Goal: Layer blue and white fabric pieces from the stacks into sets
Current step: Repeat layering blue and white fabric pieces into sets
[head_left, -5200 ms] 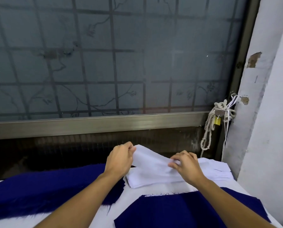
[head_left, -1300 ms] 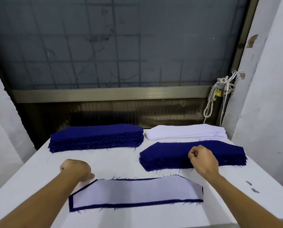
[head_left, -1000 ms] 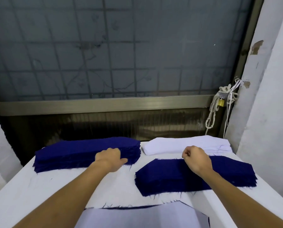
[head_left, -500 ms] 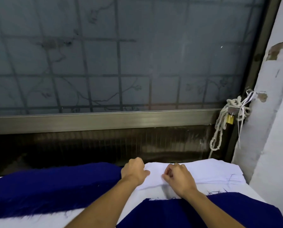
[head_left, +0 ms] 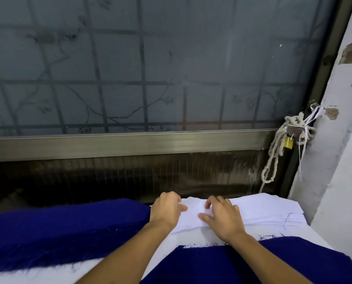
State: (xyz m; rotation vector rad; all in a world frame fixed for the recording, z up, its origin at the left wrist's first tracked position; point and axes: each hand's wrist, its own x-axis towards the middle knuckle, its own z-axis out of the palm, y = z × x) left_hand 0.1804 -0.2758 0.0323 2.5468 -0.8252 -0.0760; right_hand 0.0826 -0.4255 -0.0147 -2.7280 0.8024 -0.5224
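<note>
From my station the biggest thing is the frosted window (head_left: 171, 68) with its metal rail (head_left: 130, 144), standing behind the white table (head_left: 191, 238). On the table a thick blue stack (head_left: 64, 228) lies at the left, a second blue stack (head_left: 252, 263) lies nearest to me under the forearms, and the white stack (head_left: 269, 210) is at the far edge, close to the wall (head_left: 334, 181). I judge the white pieces thin, light and limp, so they will cling together. It is best to peel only the top one at its left end and lift it with both hands. The left hand (head_left: 166, 210) sits on that end with curled fingers and the thumb on the cloth; I cannot tell if it pinches a layer. The right hand (head_left: 222, 218) is spread, with bent fingertips resting on top. A rope (head_left: 273, 160) with a padlock (head_left: 288, 142) hangs well apart. Loose blue threads (head_left: 285, 218) on the white stack could snag.
</note>
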